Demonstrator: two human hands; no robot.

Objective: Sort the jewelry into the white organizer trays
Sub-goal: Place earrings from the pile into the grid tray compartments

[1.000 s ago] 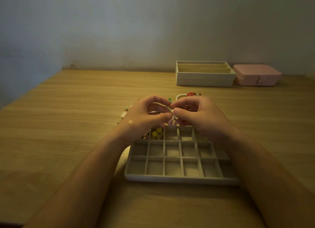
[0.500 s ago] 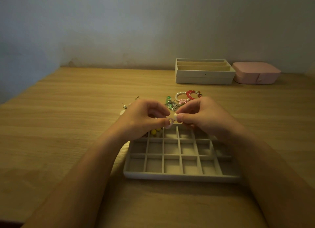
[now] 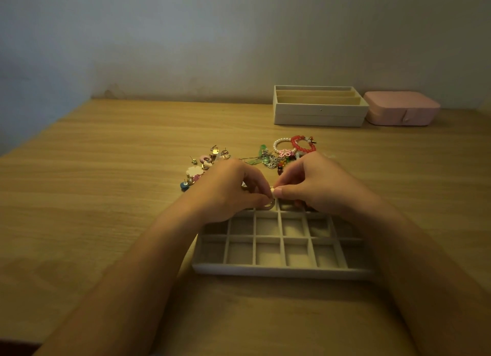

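Open tabletop (image 3: 93, 196) left of tray (image 3: 279, 272); jewelry heap (image 3: 285, 153), white box (image 3: 318, 115) beyond.

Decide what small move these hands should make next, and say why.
Probably lower the small pale piece into the cell beneath and let go: left hand and right hand both pinch it over the far row of the white grid tray.

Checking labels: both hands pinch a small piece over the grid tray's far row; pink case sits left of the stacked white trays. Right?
Head view shows the pink case right of the stacked white trays, not left. Rest holds: left hand and right hand pinch a small piece over the far row of the grid tray.
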